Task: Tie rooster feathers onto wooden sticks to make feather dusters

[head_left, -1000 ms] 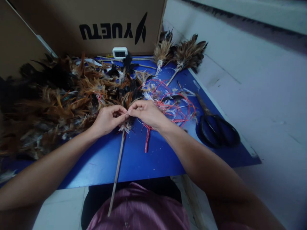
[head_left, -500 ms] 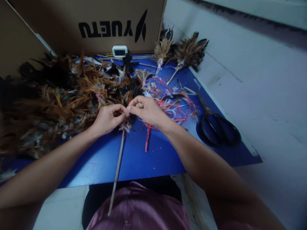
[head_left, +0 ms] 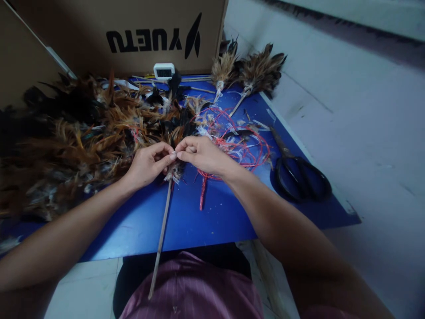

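The left hand [head_left: 148, 166] and right hand [head_left: 201, 155] meet above the bench [head_left: 215, 226], a little in from its near edge. On each, thumb and forefinger come together in a close pinch, tips nearly touching the other's, on a small pale bit [head_left: 174, 153] too fine to identify. Just under them is a feather bundle [head_left: 173, 172] around a thin stick [head_left: 161, 235], which slants toward the person and juts past the near edge. Loose feathers [head_left: 99, 141] heap over the left side of the bench, reaching the far edge. Tangled red string [head_left: 252, 155] lies just beside the right hand, toward the right edge; black-handled scissors [head_left: 300, 177] lie along that edge, near the near right corner. Two feather dusters [head_left: 262, 73] rest at the far right corner. A white-framed display [head_left: 164, 71] stands at the far edge, before a cardboard box [head_left: 73, 40].
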Tool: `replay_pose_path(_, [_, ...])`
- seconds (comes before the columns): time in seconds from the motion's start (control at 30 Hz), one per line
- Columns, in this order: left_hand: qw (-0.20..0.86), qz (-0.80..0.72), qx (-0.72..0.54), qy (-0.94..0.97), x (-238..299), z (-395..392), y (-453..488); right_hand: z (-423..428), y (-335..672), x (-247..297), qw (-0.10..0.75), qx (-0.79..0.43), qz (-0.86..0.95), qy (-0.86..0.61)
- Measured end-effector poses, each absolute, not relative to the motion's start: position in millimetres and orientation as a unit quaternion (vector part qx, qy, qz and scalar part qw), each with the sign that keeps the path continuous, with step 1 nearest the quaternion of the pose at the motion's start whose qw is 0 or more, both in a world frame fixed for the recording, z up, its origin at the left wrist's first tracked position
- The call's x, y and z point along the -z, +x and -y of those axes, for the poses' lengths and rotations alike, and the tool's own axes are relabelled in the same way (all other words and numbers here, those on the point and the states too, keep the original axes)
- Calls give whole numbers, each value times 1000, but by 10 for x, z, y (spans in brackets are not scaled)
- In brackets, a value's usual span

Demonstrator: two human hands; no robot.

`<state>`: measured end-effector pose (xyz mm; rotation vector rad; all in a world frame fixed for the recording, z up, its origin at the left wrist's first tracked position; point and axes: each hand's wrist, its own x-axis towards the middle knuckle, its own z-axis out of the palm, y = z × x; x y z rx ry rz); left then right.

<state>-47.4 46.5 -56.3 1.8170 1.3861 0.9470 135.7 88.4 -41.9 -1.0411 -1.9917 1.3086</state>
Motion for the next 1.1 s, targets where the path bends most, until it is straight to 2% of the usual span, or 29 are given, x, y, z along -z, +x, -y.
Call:
replay_pose_path(0.17, [344,-524,-375,683,574,-461,-468,-896,1350,496,266,-441,760,-395])
replay_pose_path(0.33, [345,-519,-386,680,592,-465,-467,-863,1310,490,237,-585,667,-396])
replay_pose_path(0.43, [352,-517,-391,675,592,-467,-462,-861,1320,448,242,-602,649,-397])
replay_pose_path(0.73, [336,-517,-383,688,587,-453,-471,-893,1342,436,268,-497,727,-392])
replay_pose_path(1.1, [270,-524,-350,728,583,-441,-490,-885,1372,416,252,-349,823,-372])
